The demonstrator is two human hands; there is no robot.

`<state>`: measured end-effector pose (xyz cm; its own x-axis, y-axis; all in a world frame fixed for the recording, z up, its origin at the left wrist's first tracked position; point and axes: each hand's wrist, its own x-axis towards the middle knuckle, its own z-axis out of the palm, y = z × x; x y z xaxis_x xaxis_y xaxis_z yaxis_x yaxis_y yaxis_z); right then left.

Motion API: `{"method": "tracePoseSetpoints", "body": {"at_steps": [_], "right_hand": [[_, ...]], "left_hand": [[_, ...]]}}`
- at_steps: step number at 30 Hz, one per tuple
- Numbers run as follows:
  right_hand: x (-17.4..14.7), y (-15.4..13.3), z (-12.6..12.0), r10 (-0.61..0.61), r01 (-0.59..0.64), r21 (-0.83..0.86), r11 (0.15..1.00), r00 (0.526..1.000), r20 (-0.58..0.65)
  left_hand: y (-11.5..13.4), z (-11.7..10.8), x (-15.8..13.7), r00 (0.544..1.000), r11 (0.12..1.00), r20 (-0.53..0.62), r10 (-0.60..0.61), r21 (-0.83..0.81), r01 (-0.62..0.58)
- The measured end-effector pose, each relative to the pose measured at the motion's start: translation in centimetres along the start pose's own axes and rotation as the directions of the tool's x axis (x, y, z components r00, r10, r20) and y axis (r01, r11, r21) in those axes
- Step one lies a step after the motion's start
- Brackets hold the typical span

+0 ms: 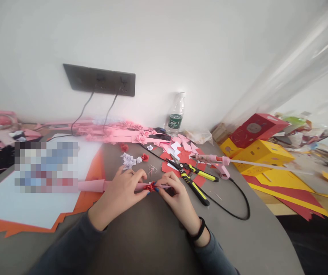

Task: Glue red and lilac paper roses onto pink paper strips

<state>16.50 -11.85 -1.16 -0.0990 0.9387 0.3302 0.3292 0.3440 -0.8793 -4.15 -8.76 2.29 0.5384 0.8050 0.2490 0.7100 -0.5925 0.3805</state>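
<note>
A long pink tapering paper tube [91, 186] lies across the grey table, with a small red paper flower [150, 186] near its thin right end. My left hand [123, 186] rests over the tube, its thumb and fingers closed at the flower's left side. From the right, the fingertips of my right hand [173, 187] pinch the same flower. Just behind it are purple-white paper flowers [128, 160] and a loose red paper flower [144, 157]. Black-and-yellow pliers [194, 187] lie to the right of my right hand.
A pink glue gun [223, 168] with a black cord rests on red paper scraps [199, 177]. Behind stands a water bottle [176, 116]. Pink paper strips [118, 133] line the wall. White sheet [34, 206] lies left; red [258, 128] and yellow boxes [264, 154] stand right.
</note>
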Motion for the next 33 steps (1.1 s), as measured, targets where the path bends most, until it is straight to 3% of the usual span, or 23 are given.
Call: {"method": "tracePoseSetpoints", "body": {"at_steps": [7,14,33], "right_hand": [[0.00,-0.12,0.02,-0.007,0.007,-0.004,1.000,1.000,-0.013],[-0.03,0.04,-0.07,0.012,-0.012,-0.002,1.000,1.000,0.007],[-0.11,0.19,0.06,0.035,-0.035,0.005,0.999,0.999,-0.027]], "left_hand": [[-0.15,0.15,-0.14,1.000,1.000,-0.021,-0.009,-0.005,0.009],[0.07,-0.48,0.04,0.996,1.000,0.082,-0.025,-0.008,0.026],[-0.08,-0.20,0.03,0.999,1.000,0.040,0.015,-0.027,-0.014]]}}
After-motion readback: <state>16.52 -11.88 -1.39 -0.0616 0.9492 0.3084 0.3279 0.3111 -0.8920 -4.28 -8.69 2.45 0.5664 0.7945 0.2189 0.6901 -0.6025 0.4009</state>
